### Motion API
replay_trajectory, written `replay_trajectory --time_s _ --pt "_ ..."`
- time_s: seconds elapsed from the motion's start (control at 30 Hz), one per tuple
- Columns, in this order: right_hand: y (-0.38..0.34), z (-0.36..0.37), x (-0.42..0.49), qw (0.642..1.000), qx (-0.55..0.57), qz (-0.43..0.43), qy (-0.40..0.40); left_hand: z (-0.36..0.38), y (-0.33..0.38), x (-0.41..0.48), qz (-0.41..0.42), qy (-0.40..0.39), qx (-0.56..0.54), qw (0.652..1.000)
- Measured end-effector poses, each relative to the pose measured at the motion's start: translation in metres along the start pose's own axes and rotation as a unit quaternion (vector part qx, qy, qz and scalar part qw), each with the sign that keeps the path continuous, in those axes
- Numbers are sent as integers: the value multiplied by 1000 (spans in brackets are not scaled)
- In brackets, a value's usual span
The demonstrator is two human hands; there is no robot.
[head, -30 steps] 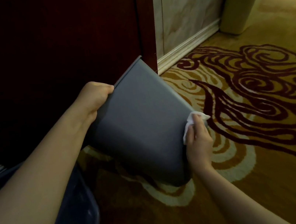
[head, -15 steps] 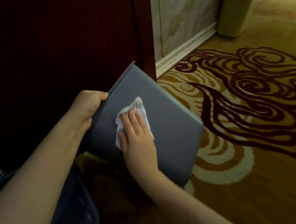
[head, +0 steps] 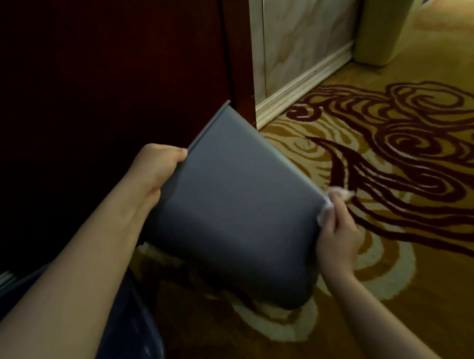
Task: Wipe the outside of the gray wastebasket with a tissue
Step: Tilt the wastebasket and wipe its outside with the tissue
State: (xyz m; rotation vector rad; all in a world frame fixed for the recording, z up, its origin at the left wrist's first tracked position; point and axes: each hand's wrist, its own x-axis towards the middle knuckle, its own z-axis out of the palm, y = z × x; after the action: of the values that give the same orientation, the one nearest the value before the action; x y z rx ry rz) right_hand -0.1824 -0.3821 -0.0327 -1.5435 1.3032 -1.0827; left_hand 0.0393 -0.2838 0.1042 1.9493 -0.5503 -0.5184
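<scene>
The gray wastebasket (head: pixel 234 207) is tilted, its rim pointing up and away toward the dark wall, its lower corner resting on the carpet. My left hand (head: pixel 156 170) grips the rim at the upper left. My right hand (head: pixel 337 234) presses a crumpled white tissue (head: pixel 336 197) against the right edge of the wastebasket, near its base. Most of the tissue is hidden behind that edge and under my fingers.
A dark red wooden wall (head: pixel 89 78) stands right behind the wastebasket. A dark blue tub (head: pixel 126 352) sits at lower left under my left arm. A yellowish wastebasket (head: pixel 390 18) stands by the marble wall at upper right. Patterned carpet (head: pixel 416 182) spreads to the right.
My right hand has slid the tissue from the upper left of the facing side across to the right edge near the base. The left hand keeps its hold on the rim.
</scene>
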Motion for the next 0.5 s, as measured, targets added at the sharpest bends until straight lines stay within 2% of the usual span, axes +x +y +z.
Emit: replay_trajectory --time_s 0.07,0.13,0.2,0.33,0.5 --pt "-40 12 16 997 24 -66 -21 -3 -1 -4 5 -18 3 1000" --pt "-80 33 27 981 25 -180 -74 -4 -1 -7 5 -28 0 1000" --pt "-107 54 38 963 12 -238 -125 -4 0 -10 3 -26 -6 1000" --pt "-108 74 55 957 -57 -215 -187 -6 -5 -17 15 -24 -4 1000" --pt "-54 50 57 964 -116 -153 -186 -19 -21 -21 -6 -4 -29 1000"
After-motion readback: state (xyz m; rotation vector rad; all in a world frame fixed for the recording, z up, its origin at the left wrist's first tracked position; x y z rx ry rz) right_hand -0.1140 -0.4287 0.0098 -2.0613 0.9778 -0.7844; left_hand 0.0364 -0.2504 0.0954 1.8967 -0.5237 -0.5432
